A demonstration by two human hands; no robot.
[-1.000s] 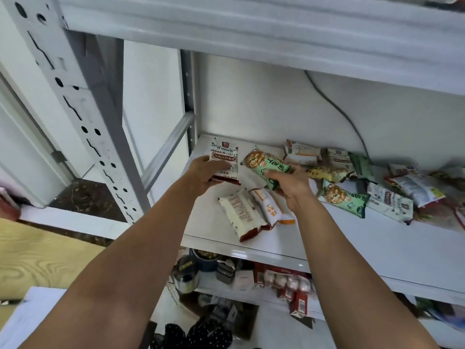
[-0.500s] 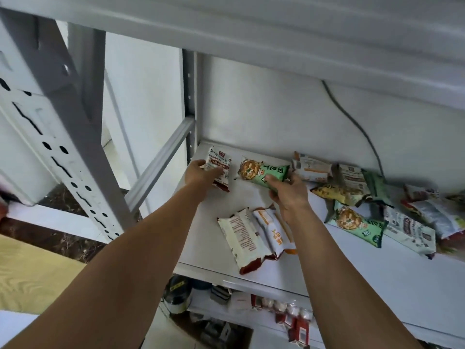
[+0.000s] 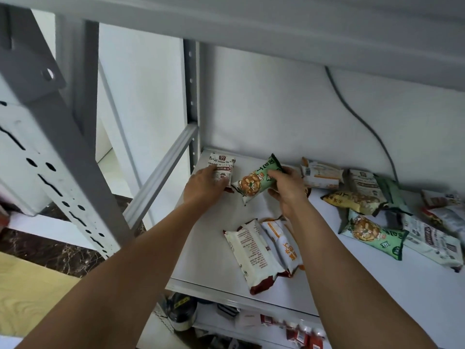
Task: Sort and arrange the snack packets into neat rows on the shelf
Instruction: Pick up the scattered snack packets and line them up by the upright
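Observation:
On the white shelf, my left hand grips a white and red packet in the back left corner. Right beside it, my right hand holds a green packet tilted, with its lower end close to the shelf. Two white packets lie side by side near the front edge. Farther right, several loose packets lie scattered, among them a second green packet and a yellow one.
A grey perforated upright and a diagonal brace stand at the left. The upper shelf hangs close overhead. A grey cable runs down the back wall. Jars and small boxes sit on the lower shelf.
Both hands have moved back toward the wall. The white and red packet now sits in the back corner, and the green packet has turned from lying sideways to pointing up and back.

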